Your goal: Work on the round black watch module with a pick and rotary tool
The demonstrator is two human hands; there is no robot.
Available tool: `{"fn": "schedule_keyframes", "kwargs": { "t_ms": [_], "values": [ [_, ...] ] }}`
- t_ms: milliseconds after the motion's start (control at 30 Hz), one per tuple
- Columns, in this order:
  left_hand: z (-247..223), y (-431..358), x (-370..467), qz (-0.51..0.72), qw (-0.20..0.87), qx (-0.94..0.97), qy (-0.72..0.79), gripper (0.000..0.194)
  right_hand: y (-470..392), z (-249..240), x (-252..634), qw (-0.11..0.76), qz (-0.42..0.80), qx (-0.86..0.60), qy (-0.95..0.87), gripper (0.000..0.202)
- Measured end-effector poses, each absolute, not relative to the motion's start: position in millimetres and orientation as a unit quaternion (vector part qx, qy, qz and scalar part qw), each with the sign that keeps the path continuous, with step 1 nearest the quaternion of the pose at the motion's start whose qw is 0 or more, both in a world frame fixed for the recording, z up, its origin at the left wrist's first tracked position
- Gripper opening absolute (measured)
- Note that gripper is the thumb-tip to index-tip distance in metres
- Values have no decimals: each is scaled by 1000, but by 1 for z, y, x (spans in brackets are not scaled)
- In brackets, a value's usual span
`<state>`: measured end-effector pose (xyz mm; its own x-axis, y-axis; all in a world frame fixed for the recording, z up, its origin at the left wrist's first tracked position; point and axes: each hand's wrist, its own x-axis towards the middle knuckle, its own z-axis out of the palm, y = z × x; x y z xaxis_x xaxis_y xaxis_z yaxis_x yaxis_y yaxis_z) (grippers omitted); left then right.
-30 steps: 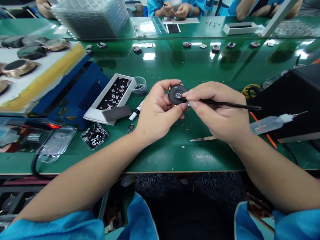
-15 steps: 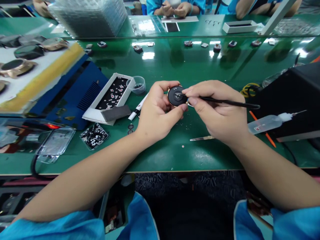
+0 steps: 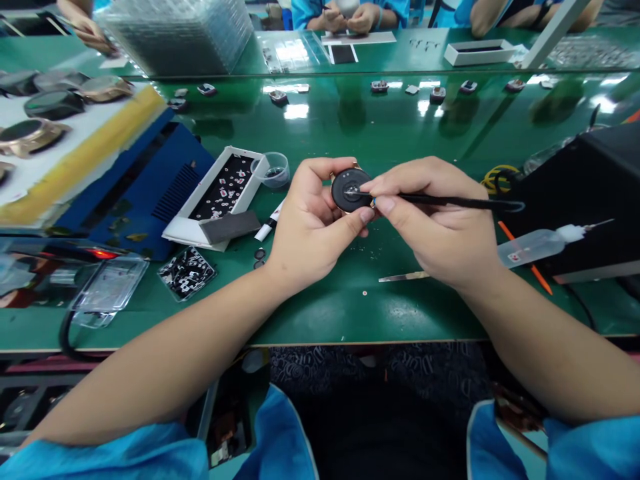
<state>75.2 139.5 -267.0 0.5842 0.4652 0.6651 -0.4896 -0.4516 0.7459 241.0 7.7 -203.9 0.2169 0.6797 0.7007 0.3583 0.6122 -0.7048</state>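
Note:
Near the middle of the view, my left hand (image 3: 313, 223) is closed round the edge of a round black watch body (image 3: 345, 183) with gold-coloured lugs. Its dark disc-like face is turned up toward me. My right hand (image 3: 435, 223) pinches a slim black tool (image 3: 445, 201), whose pale tip lies at the centre of the disc. The tool's rear end points right. My right fingertips are beside the watch body's right edge, where a small blue spot shows. A flat thin blade (image 3: 403, 277) lies on the green table (image 3: 320, 313) beneath my right hand.
On the left are a white box of small parts (image 3: 245, 193), a clear cup (image 3: 276, 175), a marker (image 3: 267, 227), a tray of black pieces (image 3: 187, 273) and a blue machine (image 3: 145, 187). On the right lie a needle bottle (image 3: 535, 248) and a black box (image 3: 580, 193). People sit opposite.
Both hands and the watch body have shifted slightly left. The tool's tip has moved slightly on the disc. At the upper left, another person's hand has come further into view.

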Motion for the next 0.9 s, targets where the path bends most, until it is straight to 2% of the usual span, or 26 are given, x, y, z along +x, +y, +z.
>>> {"fn": "schedule_keyframes", "kwargs": {
  "t_ms": [200, 533, 700, 900],
  "values": [
    [-269, 138, 77, 460, 521, 719, 2, 65, 9, -202, 240, 669, 125, -430, -593, 13],
    [-257, 133, 71, 421, 537, 730, 41, 66, 5, -198, 247, 641, 144, -463, -595, 8],
    [-256, 134, 70, 412, 548, 726, 60, 72, 4, -198, 249, 639, 167, -466, -588, 2],
    [-256, 133, 72, 395, 576, 712, 68, 82, 6, -203, 254, 635, 170, -462, -595, 6]
  ]
}}
